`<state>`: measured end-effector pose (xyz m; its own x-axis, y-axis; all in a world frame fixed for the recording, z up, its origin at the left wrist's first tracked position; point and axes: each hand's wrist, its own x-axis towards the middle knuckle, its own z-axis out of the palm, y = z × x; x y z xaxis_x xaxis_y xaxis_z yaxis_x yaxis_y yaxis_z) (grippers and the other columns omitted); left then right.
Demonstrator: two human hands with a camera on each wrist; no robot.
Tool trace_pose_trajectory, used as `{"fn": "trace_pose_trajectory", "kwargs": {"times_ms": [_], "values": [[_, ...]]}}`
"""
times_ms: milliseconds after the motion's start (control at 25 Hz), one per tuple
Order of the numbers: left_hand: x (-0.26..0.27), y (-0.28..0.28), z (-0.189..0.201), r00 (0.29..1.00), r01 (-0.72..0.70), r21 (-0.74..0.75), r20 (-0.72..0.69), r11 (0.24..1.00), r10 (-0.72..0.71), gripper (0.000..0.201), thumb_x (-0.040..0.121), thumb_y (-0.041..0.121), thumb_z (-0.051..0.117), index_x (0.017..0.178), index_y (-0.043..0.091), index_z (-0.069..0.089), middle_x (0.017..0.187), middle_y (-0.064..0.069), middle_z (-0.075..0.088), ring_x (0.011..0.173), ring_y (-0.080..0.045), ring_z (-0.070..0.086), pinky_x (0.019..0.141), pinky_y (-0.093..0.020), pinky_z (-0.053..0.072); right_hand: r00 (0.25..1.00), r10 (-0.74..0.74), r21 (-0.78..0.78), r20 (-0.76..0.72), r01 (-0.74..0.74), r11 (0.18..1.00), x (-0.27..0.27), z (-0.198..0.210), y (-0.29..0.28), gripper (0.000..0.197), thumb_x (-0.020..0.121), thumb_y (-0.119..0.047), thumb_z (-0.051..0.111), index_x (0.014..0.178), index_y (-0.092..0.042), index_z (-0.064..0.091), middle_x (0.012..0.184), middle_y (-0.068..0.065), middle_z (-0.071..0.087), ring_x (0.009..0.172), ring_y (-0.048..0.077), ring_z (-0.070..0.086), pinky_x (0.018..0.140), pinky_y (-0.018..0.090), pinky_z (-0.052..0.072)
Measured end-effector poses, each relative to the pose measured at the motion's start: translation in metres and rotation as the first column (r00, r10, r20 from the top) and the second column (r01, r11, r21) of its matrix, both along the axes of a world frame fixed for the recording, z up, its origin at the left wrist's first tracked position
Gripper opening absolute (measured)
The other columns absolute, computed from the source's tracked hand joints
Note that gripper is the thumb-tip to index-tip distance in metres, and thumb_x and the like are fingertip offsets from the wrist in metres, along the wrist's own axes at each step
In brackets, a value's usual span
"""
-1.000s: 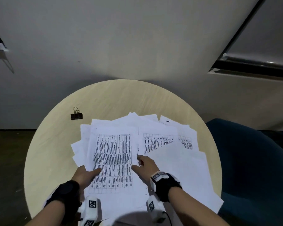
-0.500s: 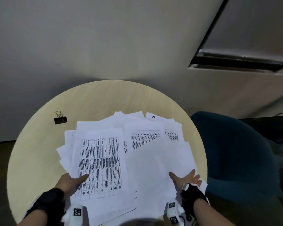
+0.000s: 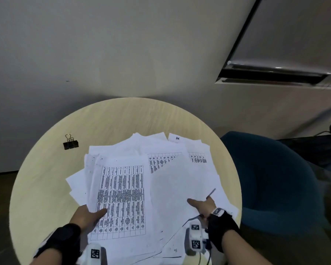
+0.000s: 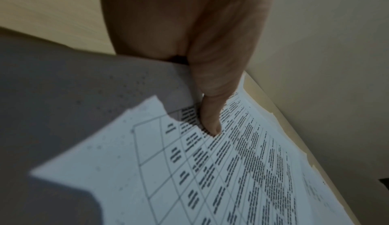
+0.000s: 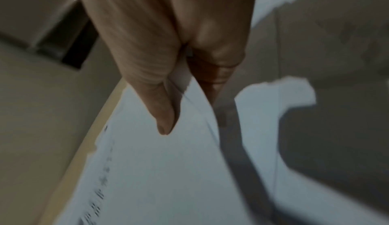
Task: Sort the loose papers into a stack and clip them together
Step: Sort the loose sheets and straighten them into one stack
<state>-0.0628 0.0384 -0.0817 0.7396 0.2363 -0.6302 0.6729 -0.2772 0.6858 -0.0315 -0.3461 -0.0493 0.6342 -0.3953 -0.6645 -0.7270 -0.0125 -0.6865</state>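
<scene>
1. The loose papers (image 3: 161,180) lie fanned and overlapping on the round table (image 3: 46,184)
2. The left hand (image 3: 88,217) pinches the left sheets, thumb on the printed grid
3. The right hand (image 3: 203,206) pinches the right sheets' edge
4. A black binder clip (image 3: 70,144) sits apart, far left

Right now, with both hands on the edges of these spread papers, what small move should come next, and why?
Probably draw both hands inward to gather the sheets into one pile. The papers lie fanned and overlapping across the table; the left hand pinches the left edge, the right hand pinches sheets at the right, and the binder clip sits apart, untouched.
</scene>
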Motion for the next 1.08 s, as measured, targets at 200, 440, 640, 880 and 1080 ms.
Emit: {"fn": "trace_pose_trajectory", "kwargs": {"times_ms": [200,440,640,880,1080], "values": [[-0.001,0.008,-0.001,1.000,-0.023,-0.031,0.009,0.999,0.023,0.036,0.082,0.013,0.073,0.057,0.004,0.048,0.038,-0.010,0.046,0.037,-0.018,0.038,0.046,-0.025,0.034,0.988,0.128,-0.459,-0.084,-0.152,0.875,0.017,0.039,-0.026,0.035,0.096,-0.022,0.049,0.118,0.003,0.058,0.122,0.023,0.060,0.093,0.034,0.054,0.083,0.033,0.043],[-0.001,0.008,0.002,1.000,-0.019,-0.044,0.020,0.999,0.020,0.034,0.083,0.010,0.072,0.060,0.003,0.048,0.039,-0.010,0.047,0.038,-0.018,0.040,0.044,-0.024,0.035,0.970,0.241,-0.735,-0.035,-0.189,0.651,0.031,0.051,-0.052,0.034,0.097,-0.007,0.038,0.126,0.002,0.054,0.120,0.026,0.057,0.109,0.040,0.056,0.085,0.037,0.044],[0.002,0.009,-0.001,1.000,-0.009,-0.035,0.025,0.999,0.010,0.036,0.083,0.011,0.072,0.057,0.003,0.048,0.038,-0.008,0.047,0.037,-0.018,0.041,0.045,-0.025,0.036,0.967,0.218,-0.641,0.134,-0.084,0.763,0.034,0.053,-0.042,0.013,0.094,-0.014,0.048,0.100,-0.003,0.050,0.088,0.018,0.058,0.079,0.034,0.057,0.061,0.033,0.040],[-0.002,0.012,0.000,0.999,-0.050,-0.081,0.008,0.995,0.050,0.035,0.084,0.009,0.071,0.059,0.003,0.047,0.037,-0.008,0.045,0.035,-0.017,0.037,0.047,-0.025,0.033,0.888,0.413,-0.557,-0.200,-0.450,0.698,0.029,0.032,-0.031,0.041,0.100,-0.026,0.041,0.061,-0.013,0.040,0.065,0.006,0.048,0.067,0.025,0.050,0.065,0.032,0.043],[-0.005,0.010,0.011,0.994,-0.079,-0.114,0.064,0.990,0.087,0.031,0.085,0.010,0.070,0.062,0.004,0.049,0.039,-0.006,0.046,0.036,-0.017,0.038,0.047,-0.024,0.032,0.895,0.383,-0.730,-0.228,-0.417,0.541,0.017,0.040,-0.029,0.012,0.093,-0.009,0.037,0.085,-0.010,0.046,0.098,0.013,0.057,0.094,0.032,0.055,0.071,0.029,0.037]]}}
